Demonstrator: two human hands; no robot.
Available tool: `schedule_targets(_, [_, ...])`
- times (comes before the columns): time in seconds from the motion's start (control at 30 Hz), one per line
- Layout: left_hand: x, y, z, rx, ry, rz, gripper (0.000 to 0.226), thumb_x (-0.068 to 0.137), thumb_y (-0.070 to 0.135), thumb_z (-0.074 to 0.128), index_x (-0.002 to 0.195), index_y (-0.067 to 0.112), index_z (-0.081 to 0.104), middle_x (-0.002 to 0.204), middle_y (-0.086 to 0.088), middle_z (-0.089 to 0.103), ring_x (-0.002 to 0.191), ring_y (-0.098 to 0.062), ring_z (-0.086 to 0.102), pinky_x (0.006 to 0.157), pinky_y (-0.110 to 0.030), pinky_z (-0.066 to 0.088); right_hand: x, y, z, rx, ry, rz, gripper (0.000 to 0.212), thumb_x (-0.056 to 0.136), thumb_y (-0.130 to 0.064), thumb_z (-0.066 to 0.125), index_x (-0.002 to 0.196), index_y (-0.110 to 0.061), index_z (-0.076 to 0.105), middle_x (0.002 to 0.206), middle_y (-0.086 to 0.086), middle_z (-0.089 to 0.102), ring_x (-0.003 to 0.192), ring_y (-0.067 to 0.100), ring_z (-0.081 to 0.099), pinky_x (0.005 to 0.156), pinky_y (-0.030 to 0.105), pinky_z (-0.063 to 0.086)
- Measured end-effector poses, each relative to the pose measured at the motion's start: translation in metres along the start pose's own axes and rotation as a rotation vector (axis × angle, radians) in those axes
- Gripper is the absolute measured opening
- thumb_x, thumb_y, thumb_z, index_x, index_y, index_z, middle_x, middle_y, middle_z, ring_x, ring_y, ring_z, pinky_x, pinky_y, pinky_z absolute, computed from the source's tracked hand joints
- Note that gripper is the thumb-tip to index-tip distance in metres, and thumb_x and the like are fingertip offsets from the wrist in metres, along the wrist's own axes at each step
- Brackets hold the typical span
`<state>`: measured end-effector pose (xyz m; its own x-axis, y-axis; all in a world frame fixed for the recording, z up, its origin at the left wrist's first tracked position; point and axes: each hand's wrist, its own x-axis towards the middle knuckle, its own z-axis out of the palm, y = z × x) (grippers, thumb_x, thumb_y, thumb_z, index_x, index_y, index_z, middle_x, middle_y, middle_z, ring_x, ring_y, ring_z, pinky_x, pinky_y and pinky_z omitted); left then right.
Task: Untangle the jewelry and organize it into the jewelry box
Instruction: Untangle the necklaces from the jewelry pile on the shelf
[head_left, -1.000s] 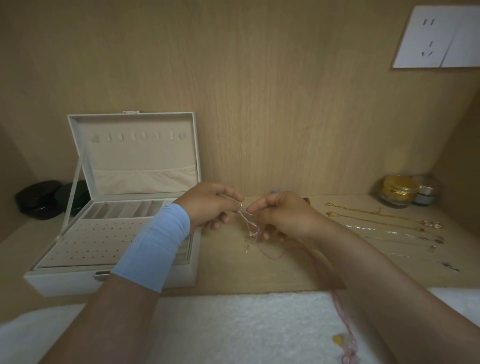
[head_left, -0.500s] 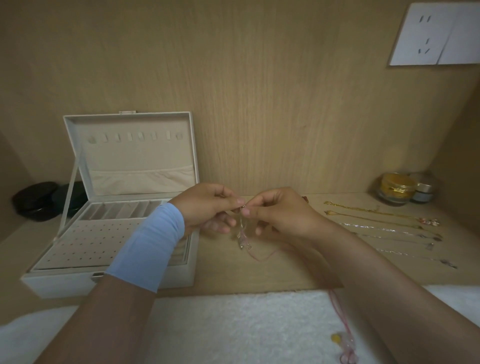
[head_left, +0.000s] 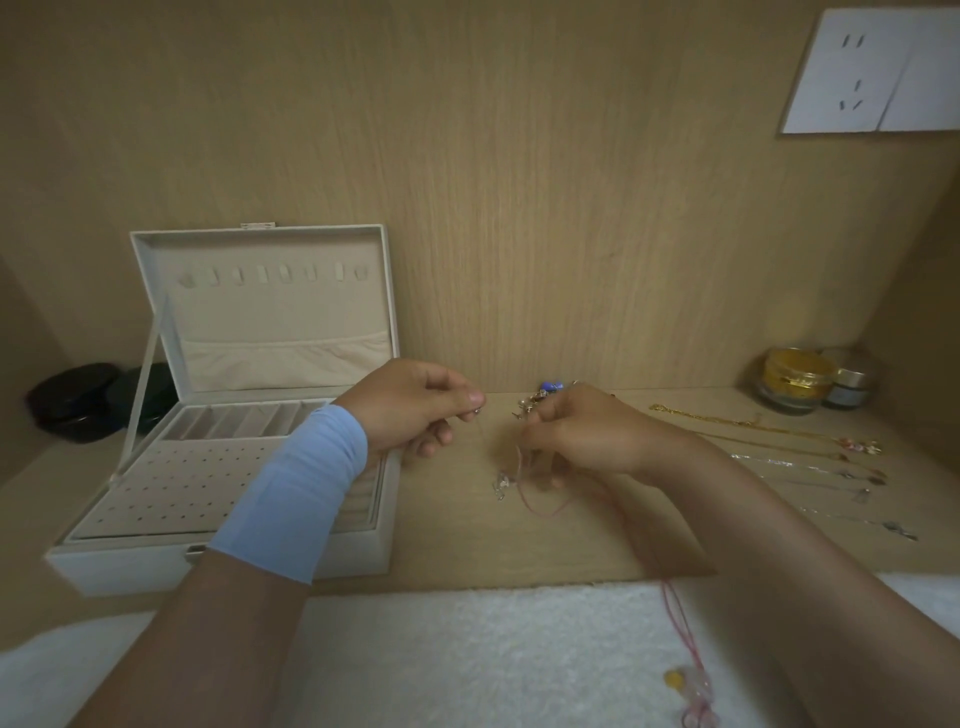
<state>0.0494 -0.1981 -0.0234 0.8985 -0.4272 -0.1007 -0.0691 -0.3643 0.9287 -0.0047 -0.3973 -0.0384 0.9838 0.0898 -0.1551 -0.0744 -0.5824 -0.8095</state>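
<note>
the left hand (head_left: 410, 410), a blue wristband (head_left: 296, 488) on its forearm, has thumb and forefinger pinched tight on the end of a thin chain (head_left: 484, 441), the other fingers curled loosely beneath; held high like this, the chain hangs free, its small silver pendant (head_left: 500, 486) dangles near the wooden shelf (head_left: 457, 545), and the strands show apart. the right hand (head_left: 582, 436) sits close beside it and lower, fingers curled in round a pink cord (head_left: 545, 506) where it meets the chain, though exactly which strands lie under the fingertips is hidden; it seems to anchor the knot so the left can draw its end away. the cord loops on the shelf, passes under the right forearm and trails onto the white towel (head_left: 467, 649), where its beaded end (head_left: 691, 691) lies, so its weight rests off the knot. a small heap of tangled jewelry (head_left: 545, 395) sits by the back wall just behind the right hand. well to the right, several freed chains (head_left: 779, 447) lie stretched out side by side and apart, likely so they cannot re-tangle before storing. the jewelry box (head_left: 130, 569) stands open at the left, lid propped back, no pieces visible in its trays, within easy reach; i judge the untangling part done and the boxing not yet begun
</note>
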Motion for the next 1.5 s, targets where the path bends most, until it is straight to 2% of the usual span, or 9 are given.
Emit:
schedule_targets(0.1, [0.0,0.003,0.006,-0.002,0.02,0.093,0.007,0.091,0.018,0.067,0.09,0.012,0.07,0.074,0.004,0.067,0.056,-0.006,0.057,0.048,-0.017,0.046,0.007,0.008,-0.003,-0.263,0.035,0.017,0.017,0.088,-0.025,0.058,0.09,-0.014,0.072,0.087,-0.002,0.071,0.084,0.011,0.062,0.075,0.027,0.049])
schedule_targets(0.2, [0.0,0.005,0.013,-0.022,0.032,0.204,0.007,0.092,0.016,0.065,0.086,0.013,0.069,0.073,0.001,0.066,0.063,-0.006,0.06,0.059,-0.014,0.048,0.005,0.003,0.002,-0.121,0.066,-0.052,0.019,0.086,-0.026,0.065,0.105,-0.03,0.068,0.096,-0.016,0.068,0.088,0.002,0.065,0.077,0.019,0.049])
schedule_targets(0.37, [0.001,0.011,0.021,-0.325,0.05,0.251,0.012,0.098,0.012,0.054,0.088,0.009,0.06,0.079,-0.005,0.072,0.077,-0.017,0.071,0.072,-0.025,0.057,0.006,0.003,0.017,0.08,-0.039,-0.208,0.011,0.094,-0.019,0.066,0.1,-0.014,0.074,0.103,0.003,0.075,0.095,0.019,0.07,0.091,0.032,0.053])
schedule_targets(0.57, [-0.002,0.021,0.014,-0.503,0.185,0.303,0.014,0.101,0.012,0.049,0.088,0.01,0.054,0.067,-0.003,0.056,0.051,-0.015,0.054,0.065,-0.036,0.058,0.001,0.005,0.008,0.157,-0.099,-0.178,0.012,0.095,-0.015,0.066,0.093,-0.005,0.072,0.073,0.0,0.071,0.067,0.019,0.06,0.065,0.03,0.05])
schedule_targets(0.73, [0.004,0.013,0.006,-0.007,0.328,0.406,0.015,0.097,0.015,0.053,0.083,0.019,0.057,0.059,0.005,0.053,0.049,-0.014,0.045,0.055,-0.031,0.045,0.001,0.009,-0.004,0.044,-0.175,-0.12,0.018,0.095,-0.017,0.066,0.079,-0.014,0.072,0.072,0.003,0.07,0.061,0.015,0.061,0.064,0.031,0.055])
schedule_targets(0.9, [0.003,0.005,0.015,0.542,0.138,0.383,0.005,0.091,0.027,0.063,0.089,0.024,0.067,0.076,0.009,0.058,0.069,-0.006,0.05,0.07,-0.024,0.04,0.0,0.014,-0.016,-0.112,-0.208,-0.098,0.012,0.095,-0.02,0.065,0.097,-0.016,0.076,0.079,0.001,0.071,0.071,0.007,0.065,0.075,0.024,0.053])
schedule_targets(1.07, [0.0,0.0,0.029,0.748,-0.099,0.198,0.015,0.08,0.032,0.075,0.095,0.03,0.072,0.072,0.013,0.052,0.069,-0.005,0.05,0.069,-0.021,0.04,-0.001,0.016,-0.022,-0.127,-0.254,-0.074,0.018,0.094,-0.009,0.064,0.103,-0.021,0.074,0.072,-0.016,0.067,0.071,0.003,0.064,0.074,0.02,0.053])
schedule_targets(1.27, [-0.004,-0.002,0.035,0.846,-0.127,0.212,0.01,0.088,0.029,0.067,0.093,0.025,0.074,0.082,0.015,0.054,0.087,-0.009,0.054,0.08,-0.022,0.042,-0.006,0.013,-0.02,-0.002,-0.179,-0.062,0.017,0.092,-0.002,0.061,0.099,-0.013,0.071,0.073,-0.001,0.07,0.07,0.015,0.068,0.078,0.039,0.058])
schedule_targets(1.5, [-0.009,-0.01,0.052,0.963,-0.101,0.152,0.013,0.09,0.028,0.058,0.087,0.021,0.069,0.098,0.003,0.064,0.095,-0.02,0.062,0.09,-0.033,0.05,-0.02,0.022,-0.012,-0.145,-0.096,-0.078,0.014,0.09,-0.005,0.065,0.097,-0.015,0.073,0.085,0.007,0.07,0.05,0.013,0.056,0.051,0.016,0.044])
